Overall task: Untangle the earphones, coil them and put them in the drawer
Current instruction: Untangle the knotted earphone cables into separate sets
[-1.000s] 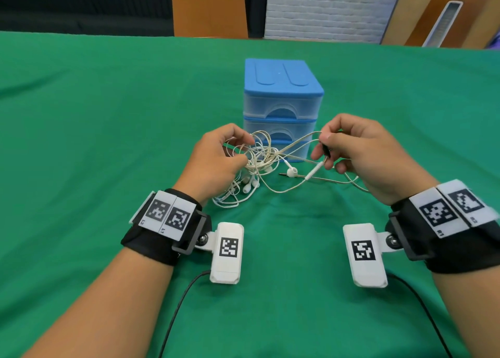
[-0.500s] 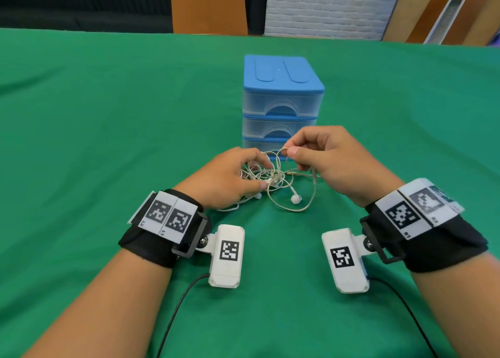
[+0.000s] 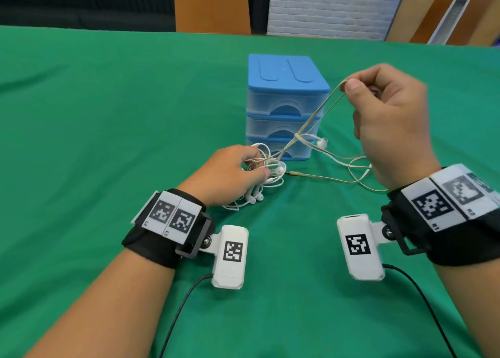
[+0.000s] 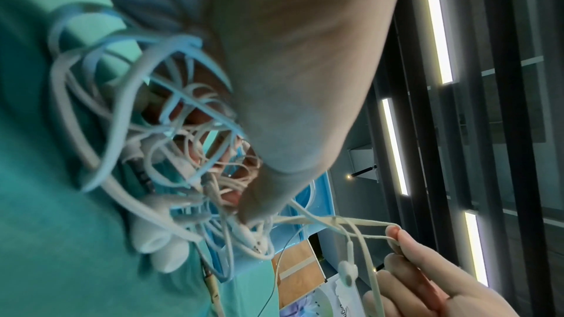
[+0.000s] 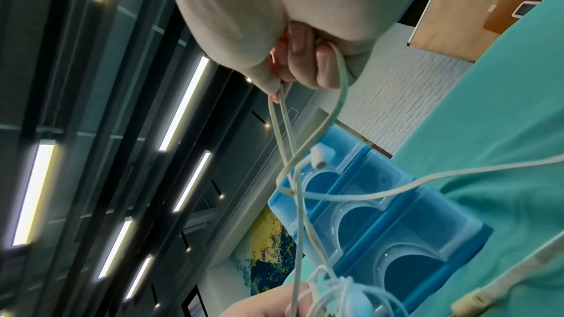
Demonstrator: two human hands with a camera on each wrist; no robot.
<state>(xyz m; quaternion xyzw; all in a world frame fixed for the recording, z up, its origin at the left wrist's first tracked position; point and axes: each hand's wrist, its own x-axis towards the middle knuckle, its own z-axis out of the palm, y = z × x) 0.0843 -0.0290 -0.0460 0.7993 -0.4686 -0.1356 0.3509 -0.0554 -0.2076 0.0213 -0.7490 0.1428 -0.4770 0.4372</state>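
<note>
Left hand (image 3: 230,175): resting low on the green tablecloth (image 3: 108,141), directly in front of the blue drawer unit (image 3: 285,100). Fingers curled round the tangled bundle of white earphones (image 3: 266,173), holding it at cloth level. Several earbuds protrude from the bundle on the side away from the drawer unit.

Right hand (image 3: 392,122): raised beside the drawer unit, at about the level of its lid. Thumb and forefinger pinch a doubled loop of the beige cable (image 3: 311,119), drawn taut in a slant from the bundle up across the drawer fronts. The remaining fingers are curled.

One earbud (image 3: 322,142) hangs free off the taut cable, in front of the lowest drawer. Loose cable lies in curves on the cloth below the right hand; the jack plug (image 3: 293,173) rests beside the bundle.

All three drawers appear closed.
</note>
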